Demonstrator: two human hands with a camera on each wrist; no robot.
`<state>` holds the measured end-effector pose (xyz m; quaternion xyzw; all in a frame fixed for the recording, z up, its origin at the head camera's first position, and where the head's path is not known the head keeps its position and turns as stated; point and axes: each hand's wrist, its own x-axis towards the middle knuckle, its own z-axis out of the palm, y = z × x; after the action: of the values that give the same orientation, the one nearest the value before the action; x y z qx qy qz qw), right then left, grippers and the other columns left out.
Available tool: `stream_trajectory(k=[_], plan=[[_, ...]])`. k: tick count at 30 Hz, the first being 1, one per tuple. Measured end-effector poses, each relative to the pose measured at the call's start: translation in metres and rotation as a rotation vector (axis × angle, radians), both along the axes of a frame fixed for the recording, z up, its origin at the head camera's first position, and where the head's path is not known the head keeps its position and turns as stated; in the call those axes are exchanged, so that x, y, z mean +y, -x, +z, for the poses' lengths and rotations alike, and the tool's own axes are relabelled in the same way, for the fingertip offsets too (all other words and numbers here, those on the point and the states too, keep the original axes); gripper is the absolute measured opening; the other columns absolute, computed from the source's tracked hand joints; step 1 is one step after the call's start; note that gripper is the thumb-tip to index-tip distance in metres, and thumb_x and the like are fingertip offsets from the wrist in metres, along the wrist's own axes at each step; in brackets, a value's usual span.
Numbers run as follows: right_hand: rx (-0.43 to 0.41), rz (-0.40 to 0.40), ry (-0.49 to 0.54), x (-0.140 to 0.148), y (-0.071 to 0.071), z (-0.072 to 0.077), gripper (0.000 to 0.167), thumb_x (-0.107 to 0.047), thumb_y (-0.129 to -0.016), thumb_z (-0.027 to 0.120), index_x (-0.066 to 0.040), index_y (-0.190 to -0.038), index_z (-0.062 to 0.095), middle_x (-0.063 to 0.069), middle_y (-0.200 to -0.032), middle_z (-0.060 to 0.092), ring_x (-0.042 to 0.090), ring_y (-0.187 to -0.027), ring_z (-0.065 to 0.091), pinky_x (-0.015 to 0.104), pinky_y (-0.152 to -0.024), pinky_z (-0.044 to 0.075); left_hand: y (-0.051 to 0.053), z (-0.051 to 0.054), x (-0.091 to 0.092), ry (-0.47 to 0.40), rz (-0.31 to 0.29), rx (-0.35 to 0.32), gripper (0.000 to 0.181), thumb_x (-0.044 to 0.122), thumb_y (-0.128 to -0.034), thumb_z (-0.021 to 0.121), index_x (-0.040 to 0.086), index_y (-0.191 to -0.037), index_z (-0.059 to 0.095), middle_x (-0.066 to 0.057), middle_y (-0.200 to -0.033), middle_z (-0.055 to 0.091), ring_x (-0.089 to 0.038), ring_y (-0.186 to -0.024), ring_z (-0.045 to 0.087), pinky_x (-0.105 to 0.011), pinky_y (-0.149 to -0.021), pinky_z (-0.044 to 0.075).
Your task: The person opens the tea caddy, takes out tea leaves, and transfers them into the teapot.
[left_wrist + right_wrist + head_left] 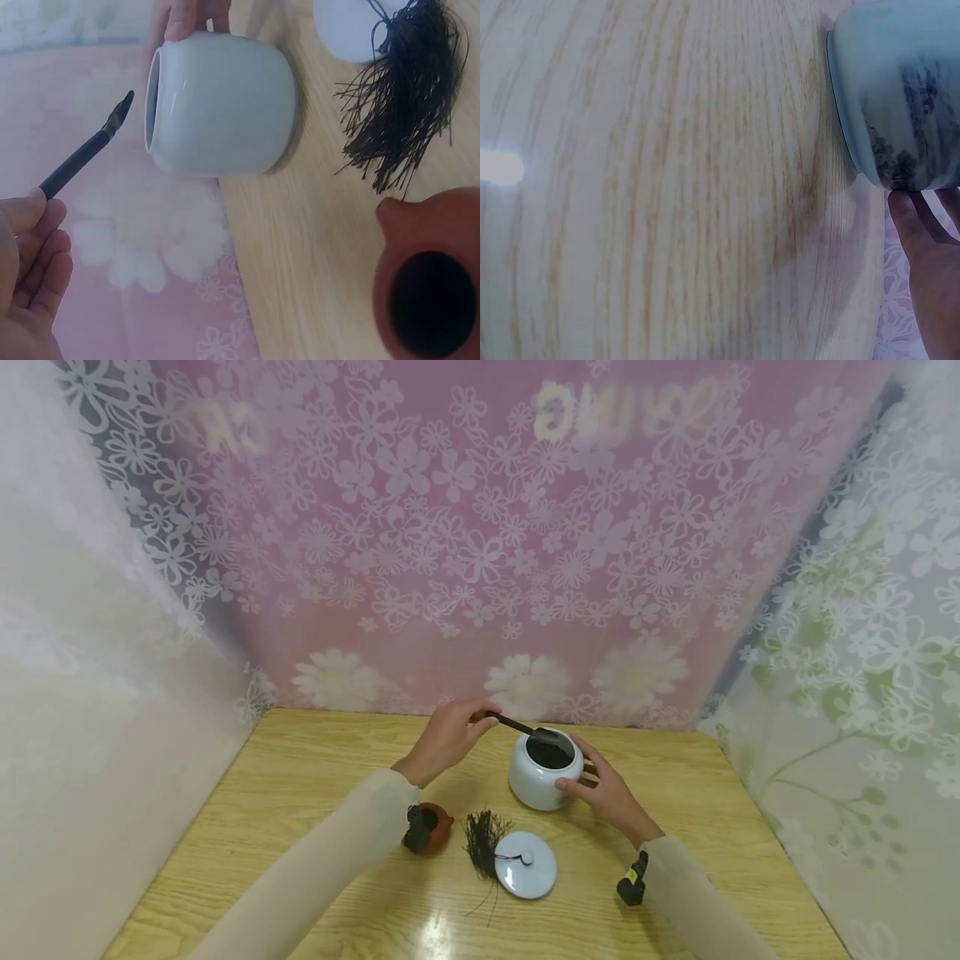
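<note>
White jar [537,787] on the table [300,760], head view: your right hand [611,792] grips its side, your left hand [448,737] pinches a scoop [513,723]. Left wrist: scoop near the jar's mouth. Right wrist: hand against its painted wall.

On the wood-grain surface [322,747], a reddish-brown teapot [441,832] with a dark round opening sits near a dark tassel [483,843], whose cord runs to the knob of a white lid [527,882]. Behind hangs a pink floral cloth [450,535] with 3 large pale blooms along its bottom and blurred lettering [630,410] up top. Pale cloths [847,693] flank both sides, the right one flowered and leafy.
</note>
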<state>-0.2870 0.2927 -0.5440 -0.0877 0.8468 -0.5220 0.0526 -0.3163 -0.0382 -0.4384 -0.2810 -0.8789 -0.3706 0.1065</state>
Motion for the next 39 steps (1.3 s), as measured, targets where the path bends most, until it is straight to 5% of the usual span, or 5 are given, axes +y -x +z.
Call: stream_trajectory(k=[14, 20, 27, 32, 39], plan=[[-0.007, 0.002, -0.006, -0.002, 0.000, 0.004, 0.098, -0.043, -0.101, 0.081, -0.032, -0.176, 0.020, 0.015, -0.177, 0.029, 0.049, -0.156, 0.041, 0.062, -0.120, 0.047, 0.007, 0.018, 0.028, 0.466, -0.072, 0.276, 0.023, 0.017, -0.1087, 0.071, 0.019, -0.130, 0.078, 0.001, -0.119, 0.081, -0.018, -0.111, 0.073, -0.032, -0.099, 0.061], [-0.004, -0.004, 0.008, -0.003, -0.003, 0.007, 0.098, -0.039, -0.101, 0.082, -0.028, -0.176, 0.020, 0.016, -0.176, 0.030, 0.049, -0.156, 0.042, 0.060, -0.121, 0.046, 0.007, 0.019, 0.042, 0.607, -0.108, 0.294, 0.024, 0.015, -0.1092, 0.069, 0.020, -0.131, 0.078, 0.003, -0.121, 0.080, -0.017, -0.112, 0.071, -0.031, -0.099, 0.060], [0.003, 0.000, 0.002, -0.003, -0.003, 0.008, 0.098, -0.038, -0.101, 0.082, -0.027, -0.176, 0.020, 0.017, -0.177, 0.029, 0.050, -0.156, 0.041, 0.061, -0.122, 0.045, 0.005, 0.007, 0.053, 0.544, -0.149, 0.175, 0.025, 0.017, -0.1107, 0.066, 0.015, -0.133, 0.077, -0.001, -0.125, 0.079, -0.020, -0.117, 0.070, -0.033, -0.102, 0.060], [0.003, -0.004, -0.008, -0.002, -0.001, 0.005, 0.098, -0.040, -0.101, 0.082, -0.027, -0.176, 0.020, 0.016, -0.177, 0.030, 0.050, -0.156, 0.041, 0.061, -0.121, 0.046, 0.010, -0.008, 0.054, 0.369, -0.155, 0.088, 0.023, 0.016, -0.1106, 0.067, 0.011, -0.129, 0.079, -0.002, -0.124, 0.080, -0.021, -0.118, 0.072, -0.036, -0.105, 0.058], [-0.004, 0.008, 0.009, -0.002, -0.003, 0.004, 0.097, -0.038, -0.101, 0.081, -0.028, -0.176, 0.021, 0.016, -0.177, 0.029, 0.050, -0.156, 0.042, 0.061, -0.120, 0.047, 0.007, -0.026, 0.049, 0.163, -0.096, -0.057, 0.020, 0.022, -0.1104, 0.068, 0.016, -0.125, 0.080, -0.001, -0.118, 0.080, -0.013, -0.097, 0.070, -0.031, -0.086, 0.057]])
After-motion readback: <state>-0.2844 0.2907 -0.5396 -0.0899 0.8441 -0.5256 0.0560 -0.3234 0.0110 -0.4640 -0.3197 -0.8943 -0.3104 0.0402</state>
